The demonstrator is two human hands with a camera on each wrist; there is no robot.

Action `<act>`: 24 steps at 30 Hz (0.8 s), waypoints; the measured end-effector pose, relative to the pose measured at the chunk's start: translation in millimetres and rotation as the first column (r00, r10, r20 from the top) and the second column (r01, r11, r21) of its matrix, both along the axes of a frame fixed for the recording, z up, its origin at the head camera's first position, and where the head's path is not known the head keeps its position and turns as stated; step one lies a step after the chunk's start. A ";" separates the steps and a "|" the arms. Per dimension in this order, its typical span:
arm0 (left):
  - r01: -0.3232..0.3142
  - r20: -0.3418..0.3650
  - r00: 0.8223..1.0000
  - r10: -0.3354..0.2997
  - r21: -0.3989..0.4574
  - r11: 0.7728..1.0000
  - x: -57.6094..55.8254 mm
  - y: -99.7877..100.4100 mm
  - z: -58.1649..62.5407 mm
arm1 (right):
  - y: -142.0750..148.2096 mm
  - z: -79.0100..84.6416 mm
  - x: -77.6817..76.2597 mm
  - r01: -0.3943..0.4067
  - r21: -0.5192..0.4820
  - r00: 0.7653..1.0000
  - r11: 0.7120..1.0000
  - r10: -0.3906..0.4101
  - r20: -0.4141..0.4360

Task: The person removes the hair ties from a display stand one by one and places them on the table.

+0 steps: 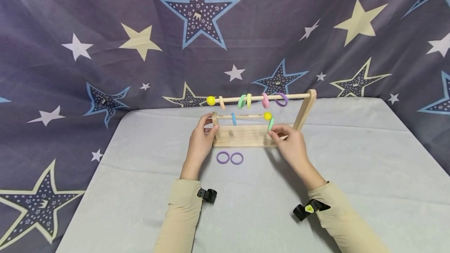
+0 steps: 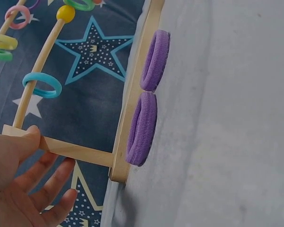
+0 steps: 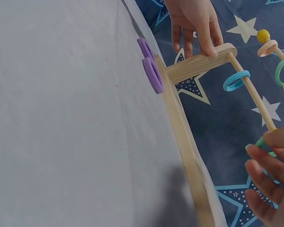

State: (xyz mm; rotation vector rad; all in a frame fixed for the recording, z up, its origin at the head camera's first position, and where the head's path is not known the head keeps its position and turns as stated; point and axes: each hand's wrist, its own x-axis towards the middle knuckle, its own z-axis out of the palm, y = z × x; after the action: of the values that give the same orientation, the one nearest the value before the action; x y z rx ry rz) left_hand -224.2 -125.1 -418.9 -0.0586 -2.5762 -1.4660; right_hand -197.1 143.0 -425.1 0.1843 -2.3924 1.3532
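Observation:
A wooden stand (image 1: pixel 242 138) with two rods stands in front of me. My left hand (image 1: pixel 199 140) grips its short left post (image 2: pixel 80 152) between thumb and fingers. On the lower rod (image 1: pixel 251 116) hangs a blue hair tie (image 1: pixel 233 119); a yellow ball (image 1: pixel 267 116) caps the rod's right end. My right hand (image 1: pixel 292 143) pinches a green hair tie (image 1: pixel 271 123) between thumb and fingertips, right beside that ball. In the right wrist view the fingers partly hide this green tie. Two purple hair ties (image 2: pixel 155 60) lie side by side in front of the base.
The upper rod (image 1: pixel 299 96), held by a taller right post (image 1: pixel 305 110), carries orange, green, yellow, pink and purple hair ties and ends in another yellow ball (image 1: pixel 210 100). A pale cloth covers the table (image 1: pixel 140 206). Behind it hangs a star-patterned curtain (image 1: pixel 175 65).

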 end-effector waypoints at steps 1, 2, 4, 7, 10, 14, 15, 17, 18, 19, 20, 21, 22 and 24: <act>-0.001 0.001 1.000 0.001 -0.001 1.000 0.5 0.0 0.1 | 0.0 -0.1 1.1 -0.005 0.011 1.000 1.000 0.005 0.004; 0.000 0.001 1.000 0.000 -0.001 1.000 0.9 0.0 -0.1 | 0.1 -0.2 2.0 -0.010 0.022 1.000 1.000 0.010 0.009; 0.002 0.001 1.000 -0.002 0.001 1.000 1.1 0.1 -0.5 | 0.3 -0.5 4.0 -0.019 0.046 1.000 0.999 0.018 0.022; 0.004 -0.003 1.000 -0.004 0.004 1.000 1.0 0.3 -0.8 | 0.3 -0.6 6.5 -0.038 0.073 0.999 0.997 0.036 0.038; 0.005 -0.005 1.000 -0.005 0.004 1.000 0.5 0.3 -1.0 | 0.4 -1.3 8.3 -0.072 0.099 0.996 0.992 0.066 0.057; 0.006 -0.005 1.000 -0.006 0.002 1.000 0.1 -0.3 -1.1 | 1.0 -3.3 9.2 -0.116 0.149 0.992 0.982 0.107 0.067; 0.007 -0.005 1.000 -0.007 0.003 1.000 -0.1 -0.5 -1.2 | 1.3 -3.8 9.3 -0.126 0.162 0.991 0.979 0.116 0.071; 0.010 -0.004 1.000 -0.010 0.003 1.000 0.0 -0.7 -1.1 | 2.0 -4.2 9.5 -0.148 0.186 0.988 0.971 0.135 0.080; 0.010 -0.003 1.000 -0.010 0.004 1.000 0.0 -0.7 -1.2 | 2.6 -4.5 9.7 -0.160 0.196 0.986 0.967 0.145 0.086; 0.011 -0.003 1.000 -0.011 0.004 1.000 0.2 -0.7 -1.0 | 2.6 -4.3 10.0 -0.174 0.204 0.983 0.963 0.158 0.095; 0.011 -0.002 1.000 -0.011 0.005 1.000 0.2 -0.7 -1.0 | 2.6 -3.8 10.3 -0.190 0.213 0.980 0.958 0.171 0.104; 0.012 -0.001 1.000 -0.012 0.005 1.000 0.3 -0.7 -0.8 | 2.9 -3.5 10.6 -0.205 0.225 0.977 0.953 0.184 0.109; 0.011 0.000 1.000 -0.011 0.006 1.000 0.5 -0.6 -0.6 | 3.0 -3.2 10.8 -0.219 0.236 0.974 0.947 0.198 0.111; 0.011 0.000 1.000 -0.011 0.007 1.000 0.6 -0.5 -0.1 | 3.4 -2.6 11.1 -0.247 0.261 0.968 0.933 0.224 0.116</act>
State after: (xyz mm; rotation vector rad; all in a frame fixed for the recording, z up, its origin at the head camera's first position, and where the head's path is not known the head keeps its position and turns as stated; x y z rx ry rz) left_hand -223.6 -125.6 -419.1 -0.0720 -2.5745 -1.4788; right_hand -186.0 146.3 -427.7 0.5152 -2.6944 1.1377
